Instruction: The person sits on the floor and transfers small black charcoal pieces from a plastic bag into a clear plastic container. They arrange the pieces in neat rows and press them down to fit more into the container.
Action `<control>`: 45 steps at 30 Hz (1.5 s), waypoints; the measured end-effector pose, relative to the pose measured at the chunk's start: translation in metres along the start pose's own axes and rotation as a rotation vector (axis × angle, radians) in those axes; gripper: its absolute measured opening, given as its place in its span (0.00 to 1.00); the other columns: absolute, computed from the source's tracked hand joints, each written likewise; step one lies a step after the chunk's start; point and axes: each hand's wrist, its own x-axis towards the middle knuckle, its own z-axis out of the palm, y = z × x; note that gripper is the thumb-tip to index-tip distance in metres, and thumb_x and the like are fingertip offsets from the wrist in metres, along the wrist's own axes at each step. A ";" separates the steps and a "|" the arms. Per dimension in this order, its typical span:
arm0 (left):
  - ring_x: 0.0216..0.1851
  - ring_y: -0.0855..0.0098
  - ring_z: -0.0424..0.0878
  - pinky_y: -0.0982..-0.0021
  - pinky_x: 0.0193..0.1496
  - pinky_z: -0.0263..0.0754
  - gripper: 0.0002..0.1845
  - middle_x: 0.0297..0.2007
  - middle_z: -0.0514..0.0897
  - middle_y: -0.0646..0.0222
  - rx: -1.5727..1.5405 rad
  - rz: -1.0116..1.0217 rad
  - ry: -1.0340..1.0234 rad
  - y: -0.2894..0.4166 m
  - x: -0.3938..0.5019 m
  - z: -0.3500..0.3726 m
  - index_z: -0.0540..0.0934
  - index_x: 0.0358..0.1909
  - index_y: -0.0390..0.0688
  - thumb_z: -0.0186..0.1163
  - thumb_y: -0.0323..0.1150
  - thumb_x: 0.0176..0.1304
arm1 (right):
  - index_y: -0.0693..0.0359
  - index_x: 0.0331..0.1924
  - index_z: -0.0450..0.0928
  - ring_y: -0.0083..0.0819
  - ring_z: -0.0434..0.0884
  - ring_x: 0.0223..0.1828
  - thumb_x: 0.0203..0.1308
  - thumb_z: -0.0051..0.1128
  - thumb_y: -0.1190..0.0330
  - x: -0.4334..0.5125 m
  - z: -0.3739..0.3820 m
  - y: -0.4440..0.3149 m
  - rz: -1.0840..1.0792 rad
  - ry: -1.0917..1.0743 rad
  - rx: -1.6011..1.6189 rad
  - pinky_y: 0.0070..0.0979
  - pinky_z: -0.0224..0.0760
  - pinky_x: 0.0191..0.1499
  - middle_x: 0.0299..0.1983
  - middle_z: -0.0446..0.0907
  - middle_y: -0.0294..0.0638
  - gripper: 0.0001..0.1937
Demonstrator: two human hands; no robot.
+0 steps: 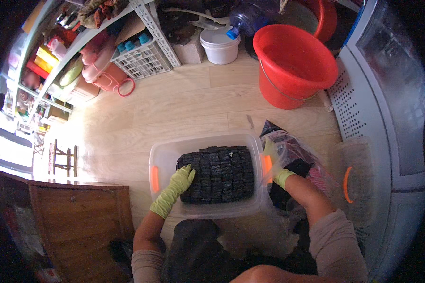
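Observation:
A clear plastic storage bin (205, 211) with orange handles sits on the floor before me. Inside it lie rows of black, charcoal-like pieces (217, 173), packed side by side. My left hand (181, 179), in a yellow-green glove, rests with its fingertips on the left edge of the black pieces. My right hand (277, 164), gloved alike, is beside the bin's right handle, partly hidden behind the film of a clear plastic bag (304, 148). Black and pink material shows in that bag. Whether my right fingers grip anything cannot be made out.
A red bucket (295, 67) stands beyond the bag, near a white lidded tub (219, 46) and a blue water bottle (249, 19). A clear lid (357, 177) leans by the grey cabinet (347, 92) at right. A wooden cabinet (81, 212) is at left; loaded shelves (88, 35) stand upper left.

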 end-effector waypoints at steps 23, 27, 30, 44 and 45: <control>0.51 0.45 0.77 0.54 0.55 0.72 0.27 0.48 0.80 0.43 0.023 0.029 0.108 -0.015 0.001 0.014 0.75 0.57 0.35 0.47 0.48 0.71 | 0.67 0.41 0.73 0.43 0.80 0.39 0.54 0.60 0.66 0.014 -0.036 -0.031 0.174 0.052 0.442 0.38 0.74 0.42 0.36 0.79 0.51 0.15; 0.52 0.46 0.77 0.54 0.57 0.71 0.25 0.50 0.79 0.42 -0.122 0.060 0.124 -0.021 0.001 0.016 0.75 0.57 0.34 0.49 0.46 0.71 | 0.66 0.36 0.76 0.37 0.80 0.34 0.53 0.59 0.68 0.027 -0.036 -0.020 0.283 -0.048 0.680 0.36 0.74 0.36 0.33 0.79 0.48 0.10; 0.54 0.43 0.75 0.54 0.59 0.69 0.25 0.52 0.78 0.41 -0.093 0.086 0.092 -0.025 0.004 0.016 0.74 0.58 0.33 0.49 0.44 0.71 | 0.61 0.31 0.82 0.43 0.82 0.35 0.53 0.56 0.62 0.044 -0.031 0.002 0.244 -0.112 0.359 0.38 0.74 0.40 0.32 0.83 0.50 0.11; 0.59 0.48 0.71 0.59 0.65 0.64 0.23 0.57 0.75 0.43 -0.151 0.134 0.056 -0.056 0.000 0.026 0.71 0.62 0.33 0.49 0.40 0.74 | 0.60 0.39 0.83 0.50 0.83 0.34 0.57 0.56 0.57 0.022 -0.014 0.003 -0.160 -0.185 -0.046 0.44 0.75 0.37 0.34 0.82 0.51 0.16; 0.60 0.48 0.71 0.58 0.65 0.63 0.24 0.57 0.75 0.43 -0.151 0.139 0.050 -0.059 0.000 0.027 0.71 0.62 0.33 0.49 0.40 0.74 | 0.59 0.42 0.82 0.51 0.82 0.35 0.58 0.56 0.57 0.017 -0.006 0.000 -0.177 -0.020 0.057 0.44 0.75 0.39 0.36 0.81 0.51 0.16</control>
